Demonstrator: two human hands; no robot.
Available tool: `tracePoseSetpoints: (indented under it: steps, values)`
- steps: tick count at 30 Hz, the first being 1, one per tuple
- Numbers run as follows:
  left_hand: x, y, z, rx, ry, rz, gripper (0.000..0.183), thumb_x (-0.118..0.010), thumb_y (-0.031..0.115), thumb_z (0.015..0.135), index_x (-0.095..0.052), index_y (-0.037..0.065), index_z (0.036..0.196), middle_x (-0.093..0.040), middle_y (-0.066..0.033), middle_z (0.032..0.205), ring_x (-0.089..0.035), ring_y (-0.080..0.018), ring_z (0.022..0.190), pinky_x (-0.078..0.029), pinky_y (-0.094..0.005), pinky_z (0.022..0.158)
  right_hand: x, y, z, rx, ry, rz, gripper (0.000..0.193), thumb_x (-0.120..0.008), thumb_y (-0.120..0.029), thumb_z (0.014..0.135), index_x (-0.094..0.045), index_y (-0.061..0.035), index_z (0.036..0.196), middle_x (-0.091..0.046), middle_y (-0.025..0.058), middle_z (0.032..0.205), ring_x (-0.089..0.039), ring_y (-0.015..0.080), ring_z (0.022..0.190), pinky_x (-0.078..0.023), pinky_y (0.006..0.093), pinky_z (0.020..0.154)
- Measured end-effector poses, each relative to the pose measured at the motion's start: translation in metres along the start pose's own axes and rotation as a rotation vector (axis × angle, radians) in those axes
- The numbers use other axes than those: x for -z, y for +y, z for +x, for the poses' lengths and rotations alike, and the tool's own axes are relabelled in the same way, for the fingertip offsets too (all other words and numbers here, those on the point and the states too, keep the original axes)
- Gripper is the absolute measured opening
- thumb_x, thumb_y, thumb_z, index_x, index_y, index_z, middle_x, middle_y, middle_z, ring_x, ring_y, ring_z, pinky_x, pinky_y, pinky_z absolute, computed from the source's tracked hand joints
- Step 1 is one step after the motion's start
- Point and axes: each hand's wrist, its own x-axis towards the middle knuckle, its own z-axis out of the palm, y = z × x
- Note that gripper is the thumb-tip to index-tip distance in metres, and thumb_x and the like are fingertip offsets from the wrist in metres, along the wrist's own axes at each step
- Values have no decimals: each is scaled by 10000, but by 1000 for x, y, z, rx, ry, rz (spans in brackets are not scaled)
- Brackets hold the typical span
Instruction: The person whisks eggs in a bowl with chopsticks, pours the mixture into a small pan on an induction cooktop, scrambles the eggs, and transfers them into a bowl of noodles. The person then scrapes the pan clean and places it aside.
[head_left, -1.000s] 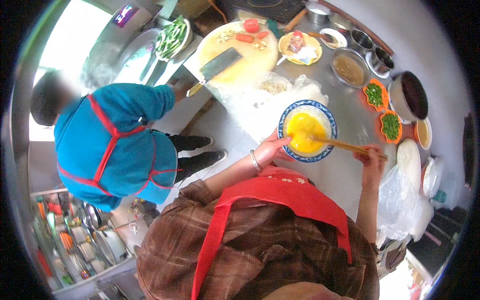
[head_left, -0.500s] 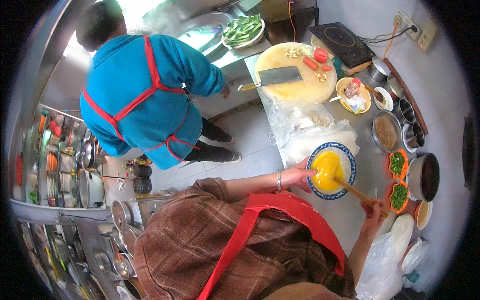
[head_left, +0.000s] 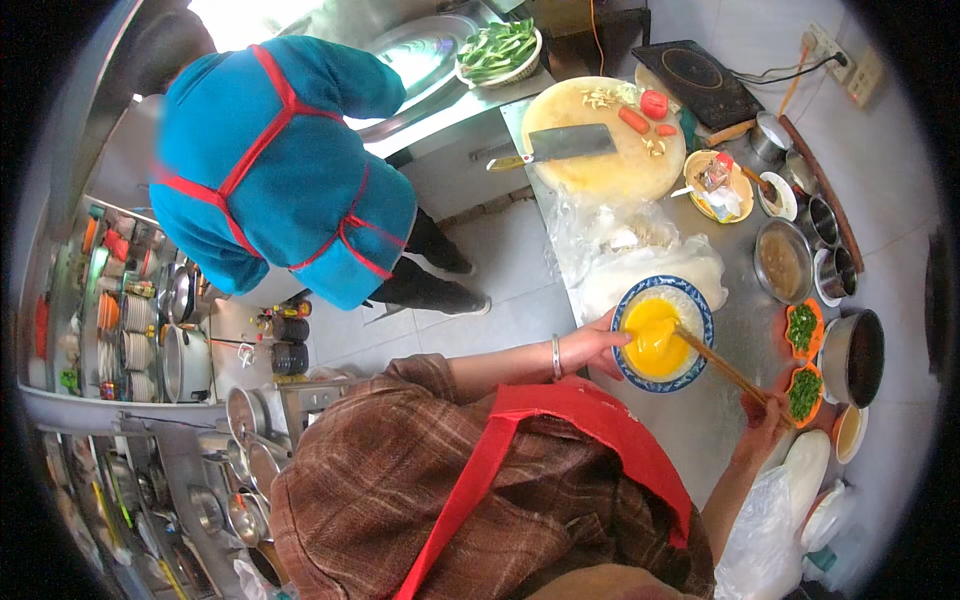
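Two scalloped orange bowls of chopped greens stand just beyond the person's right hand [head_left: 768, 418]: a nearer orange bowl [head_left: 815, 410] right beside the knuckles, too close to tell whether they touch, and a farther orange bowl [head_left: 818, 318] past it. To the left of that hand, a round white bowl with a blue patterned rim [head_left: 709, 325] holds smooth, glossy yellow liquid [head_left: 652, 340], pooled toward the side nearer the left hand [head_left: 600, 345]. Farther out from the right hand sit a deep round pot with a dark interior [head_left: 834, 350] and a shallow metal basin [head_left: 760, 250] of brownish liquid. Well beyond the left hand, a pale yellow bowl [head_left: 742, 205] contains small wrapped packets, and a white woven basket [head_left: 525, 70] is heaped with cut green vegetables.

The left hand is clamped on the near left side of the white bowl, thumb over the rim and the fingers against the outer wall, partly hidden. The right hand is closed, its fingers together around the upper end of a pair of brown wooden chopsticks [head_left: 725, 367], whose lower ends dip into the yellow liquid. The white bowl is thus between the two hands, in the left one's grip; a crumpled clear plastic bag [head_left: 650, 262] lies just beyond it.
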Motion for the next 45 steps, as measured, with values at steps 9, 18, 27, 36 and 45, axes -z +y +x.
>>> tracePoseSetpoints:
  steps: [9,18,27,36,45]
  values:
    - [0,5,0,-11,4,9,598,-461,209,833,-79,163,1292,-458,-123,1133,-593,-213,775,-509,-306,617,8,7,4,1,-4,23,173,-520,-161,792,-466,-54,917,-515,72,849,-553,190,735,-504,326,620]
    - [3,0,1,1,-3,24,592,-459,212,835,-84,165,1291,-479,-127,1105,-593,-217,787,-511,-305,622,-4,-1,4,-19,-13,-1,171,-510,-158,791,-474,-35,904,-528,77,806,-556,186,732,-504,321,623]
    - [0,7,-4,-7,25,-5,606,-472,194,828,-83,151,1290,-485,-135,1095,-589,-232,799,-510,-335,669,-12,-5,5,13,-78,18,133,-479,-156,811,-484,-43,882,-531,71,800,-554,170,730,-499,308,649]
    - [1,-2,5,-51,47,-50,468,-445,114,828,-228,63,1241,-421,-152,1174,-512,-266,976,-466,-376,780,-6,-1,4,-13,56,49,139,-496,-154,804,-499,-31,868,-536,68,799,-566,190,720,-490,335,666]
    - [-7,8,-1,24,75,-44,482,-431,108,838,-199,132,1260,-459,-116,1123,-568,-230,850,-509,-334,661,-14,-4,-10,-66,21,70,158,-476,-172,818,-494,-21,861,-549,87,798,-587,204,696,-488,327,689]
